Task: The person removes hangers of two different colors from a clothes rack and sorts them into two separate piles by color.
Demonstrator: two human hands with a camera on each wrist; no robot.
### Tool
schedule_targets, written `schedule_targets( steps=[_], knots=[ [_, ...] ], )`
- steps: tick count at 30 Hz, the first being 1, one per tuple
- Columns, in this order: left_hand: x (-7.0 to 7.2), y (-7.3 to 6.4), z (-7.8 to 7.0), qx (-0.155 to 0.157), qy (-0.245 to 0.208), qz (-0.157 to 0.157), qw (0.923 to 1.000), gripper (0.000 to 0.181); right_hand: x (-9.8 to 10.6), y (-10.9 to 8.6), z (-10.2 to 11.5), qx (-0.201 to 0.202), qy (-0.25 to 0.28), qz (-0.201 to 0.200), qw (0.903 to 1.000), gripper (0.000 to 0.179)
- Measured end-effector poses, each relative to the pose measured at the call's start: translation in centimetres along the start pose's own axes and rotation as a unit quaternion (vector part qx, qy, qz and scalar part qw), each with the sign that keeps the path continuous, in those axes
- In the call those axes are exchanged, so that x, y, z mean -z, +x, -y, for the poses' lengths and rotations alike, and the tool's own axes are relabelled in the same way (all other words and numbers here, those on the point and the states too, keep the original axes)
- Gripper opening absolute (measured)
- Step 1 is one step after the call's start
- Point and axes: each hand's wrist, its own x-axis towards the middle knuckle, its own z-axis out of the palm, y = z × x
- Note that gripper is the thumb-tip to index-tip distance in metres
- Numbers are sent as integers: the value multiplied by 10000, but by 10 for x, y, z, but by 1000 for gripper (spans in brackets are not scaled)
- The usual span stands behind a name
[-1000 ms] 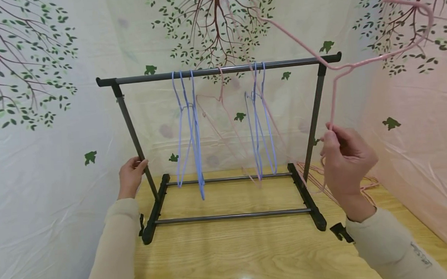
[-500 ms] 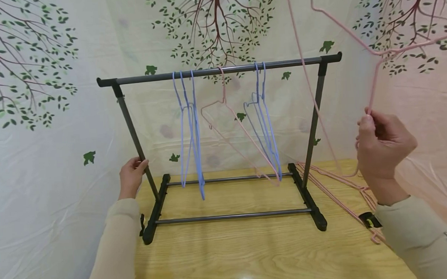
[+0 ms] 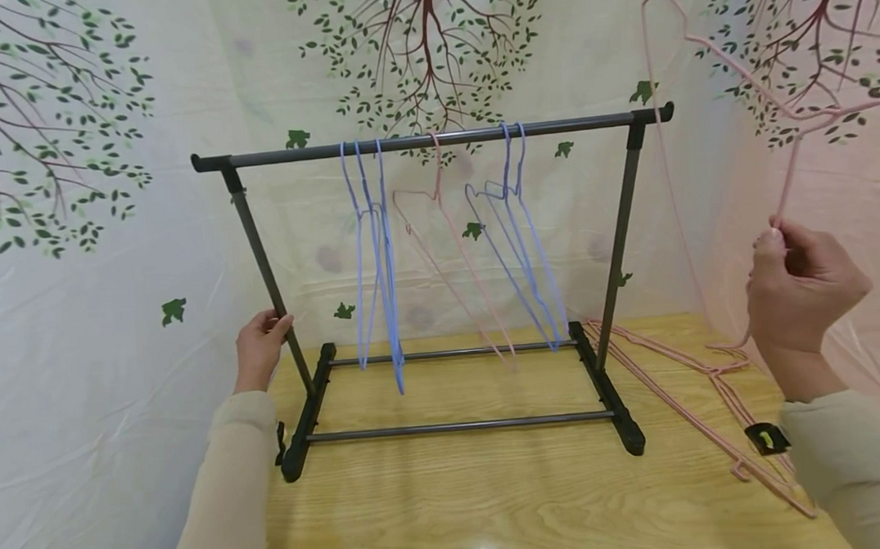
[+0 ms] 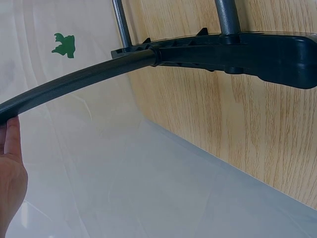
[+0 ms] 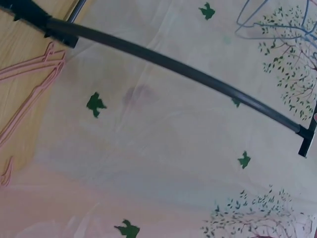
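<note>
My left hand (image 3: pixel 259 349) grips the left post (image 3: pixel 261 258) of a black garment rack, thumb in front and fingers behind. In the left wrist view, that hand shows only partly at the left edge. To the right of the rack, my right hand (image 3: pixel 809 291) pinches a pink clothes hanger (image 3: pixel 788 177) by its wire, raised well above the table. From the top rail (image 3: pixel 295 156) hang blue hangers (image 3: pixel 391 293) at left, one pink hanger (image 3: pixel 459 233) in the middle and more blue hangers (image 3: pixel 531 262) at right. The right wrist view barely shows the right hand.
Several pink hangers (image 3: pixel 710 369) lie in a pile on the wooden table (image 3: pixel 457 495), right of the rack's right foot (image 3: pixel 616 414). A pale printed cloth (image 3: pixel 103 338) surrounds the table at the back and sides.
My right hand has moved to the right with the pink hanger, away from the rack. The pink and right-hand blue hangers on the rail have swung. My left hand stays on the post.
</note>
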Motion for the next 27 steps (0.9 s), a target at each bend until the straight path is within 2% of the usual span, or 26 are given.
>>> schedule_targets(
  steps=[8, 15, 19, 27],
  knots=[
    [0, -1, 1, -24, 14, -28, 10000, 50, 23, 6, -18, 26, -738, 119, 9972, 17],
    [0, -2, 0, -18, -32, -24, 10000, 50, 35, 1, -18, -238, -1061, 323, 9935, 20],
    [0, -2, 0, -9, -51, 6, 10000, 51, 45, -6, -27, -359, -1349, 612, 9883, 21],
    [0, -1, 1, 40, -49, -3, 10000, 49, 84, -22, -73, -358, -1927, 1628, 9670, 19]
  ],
)
